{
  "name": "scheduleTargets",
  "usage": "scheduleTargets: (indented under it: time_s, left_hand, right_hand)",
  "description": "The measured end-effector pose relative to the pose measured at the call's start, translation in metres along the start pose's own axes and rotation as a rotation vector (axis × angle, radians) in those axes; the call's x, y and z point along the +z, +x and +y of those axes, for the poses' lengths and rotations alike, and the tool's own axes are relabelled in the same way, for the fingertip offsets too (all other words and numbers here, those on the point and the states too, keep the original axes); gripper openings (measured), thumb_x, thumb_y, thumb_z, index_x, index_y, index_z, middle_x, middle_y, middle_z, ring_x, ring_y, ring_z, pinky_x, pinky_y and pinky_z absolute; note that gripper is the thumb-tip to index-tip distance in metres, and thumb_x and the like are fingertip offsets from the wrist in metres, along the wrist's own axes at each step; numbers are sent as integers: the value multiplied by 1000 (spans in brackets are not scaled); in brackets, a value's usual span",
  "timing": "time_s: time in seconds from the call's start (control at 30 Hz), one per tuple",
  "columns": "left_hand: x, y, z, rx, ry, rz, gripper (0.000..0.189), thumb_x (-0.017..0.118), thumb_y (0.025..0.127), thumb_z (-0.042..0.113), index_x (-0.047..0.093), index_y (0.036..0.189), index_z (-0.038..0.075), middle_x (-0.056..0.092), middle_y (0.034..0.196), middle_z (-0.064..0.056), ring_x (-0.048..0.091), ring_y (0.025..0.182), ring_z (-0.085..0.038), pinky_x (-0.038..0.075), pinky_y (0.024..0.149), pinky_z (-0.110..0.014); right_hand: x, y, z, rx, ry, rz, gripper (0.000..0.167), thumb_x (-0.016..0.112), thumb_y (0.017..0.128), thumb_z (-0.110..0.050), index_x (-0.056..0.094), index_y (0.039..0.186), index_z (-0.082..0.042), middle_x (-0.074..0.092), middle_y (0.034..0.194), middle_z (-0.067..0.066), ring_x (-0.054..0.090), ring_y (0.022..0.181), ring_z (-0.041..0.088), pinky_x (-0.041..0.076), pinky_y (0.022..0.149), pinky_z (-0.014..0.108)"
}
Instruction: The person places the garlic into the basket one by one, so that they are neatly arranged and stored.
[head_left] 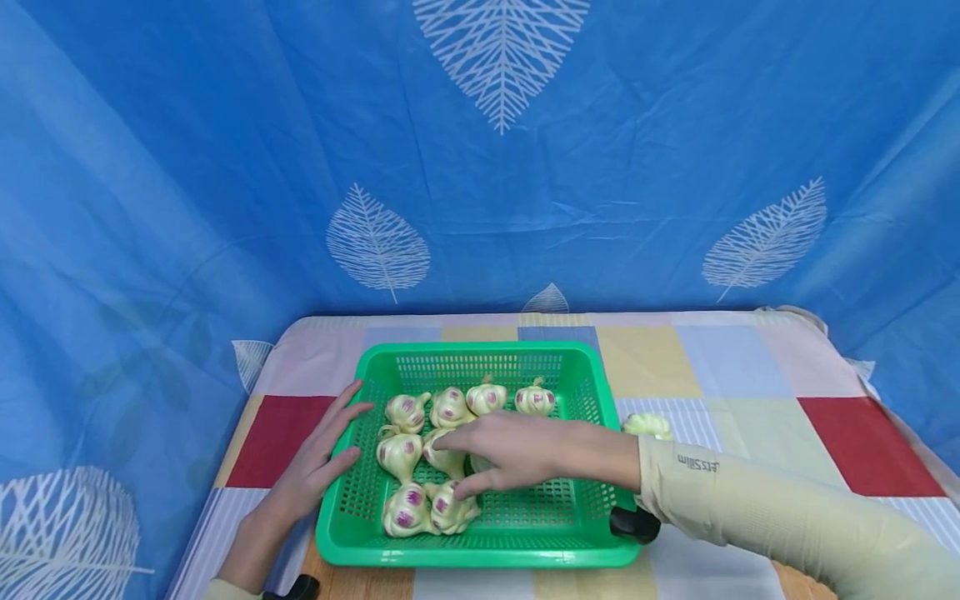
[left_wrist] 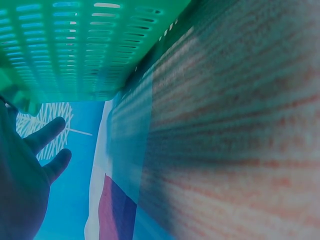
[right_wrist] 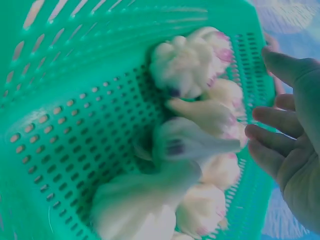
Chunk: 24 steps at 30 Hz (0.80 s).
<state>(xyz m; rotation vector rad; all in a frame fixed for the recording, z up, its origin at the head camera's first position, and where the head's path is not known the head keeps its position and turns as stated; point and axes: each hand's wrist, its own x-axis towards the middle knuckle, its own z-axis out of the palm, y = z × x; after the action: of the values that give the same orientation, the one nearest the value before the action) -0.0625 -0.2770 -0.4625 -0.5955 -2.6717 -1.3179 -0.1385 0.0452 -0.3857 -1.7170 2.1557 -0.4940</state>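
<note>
Several whitish garlic bulbs (head_left: pixel 407 510) with purple patches lie in a green perforated plastic basket (head_left: pixel 480 557). My left hand (head_left: pixel 311 471) rests along the basket's left rim, its fingers spread. From below, the left wrist view catches the same hand (left_wrist: pixel 25 180) beside the basket wall. Over the bulbs reaches my right hand (head_left: pixel 513 450), thumb and fingers extended, hiding part of the middle ones. In the right wrist view this hand (right_wrist: pixel 295 140) has loosely bent fingers with nothing between them, near a bulb's stem (right_wrist: pixel 225 145).
One more pale bulb (head_left: pixel 647 426) lies outside, to the right of the basket, beside the right forearm. A patchwork cloth (head_left: pixel 750 358) covers the table, with bare wood (head_left: pixel 360 581) showing at the front. Blue curtain (head_left: pixel 600 150) hangs behind and at the sides.
</note>
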Motion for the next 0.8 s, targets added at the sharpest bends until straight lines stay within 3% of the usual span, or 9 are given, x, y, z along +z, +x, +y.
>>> scheduleTargets:
  time_s: [0.33, 0.67, 0.8]
  left_hand:
    - [0, -2, 0, -15, -4, -3, 57, 55, 93, 11, 44, 149, 8, 14, 167, -3, 16, 149, -14, 35, 100, -71]
    - [-1, 0, 0, -1, -5, -6, 57, 56, 93, 10, 44, 149, 8, 14, 167, -4, 15, 150, -13, 34, 99, -72]
    - [-2, 0, 0, -8, -6, -4, 57, 56, 93, 11, 45, 149, 8, 14, 167, -4, 15, 150, -14, 34, 100, -72]
  right_hand:
    - [-21, -37, -2, 141, 7, 40, 81, 49, 96, -66, 36, 158, -15, 35, 161, 3, 24, 150, 19, 33, 114, 44]
    - [-16, -79, 9, 299, 135, 237, 83, 60, 94, -61, 25, 161, -27, 24, 164, -8, 14, 152, 15, 25, 117, 50]
    - [-8, -96, 15, 345, 159, 320, 85, 67, 93, -53, 21, 161, -32, 19, 166, -9, 13, 153, 22, 24, 115, 57]
